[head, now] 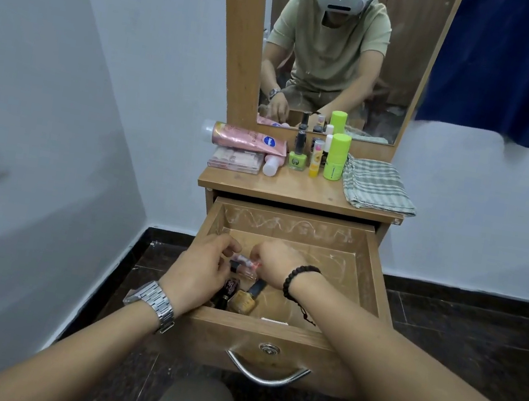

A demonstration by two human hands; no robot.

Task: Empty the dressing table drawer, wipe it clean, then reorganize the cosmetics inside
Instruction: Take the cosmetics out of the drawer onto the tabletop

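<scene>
Mirror (331, 55) in a wooden frame rises along the back edge of a small wooden dressing table top (292, 189). Below it, an open wooden drawer (373, 269) with a curved metal handle is pulled out, its scuffed floor bare toward the right wall. On the top, a folded green-checked cloth (378, 185) lies at the right edge. A pink tube (248, 138) lies at the left back, with a flat pink palette box (236, 160) before it. A lime-green cylindrical bottle (337, 156) stands near the middle.

Inside the drawer, at its front left corner, both hands meet. The left hand (203, 268), wearing a metal watch, and the right hand (275, 264), wearing a dark bead bracelet, both have curled fingers around small blurred nail polish bottles (244, 263). A gold nail polish bottle (243, 301) lies beneath them.
</scene>
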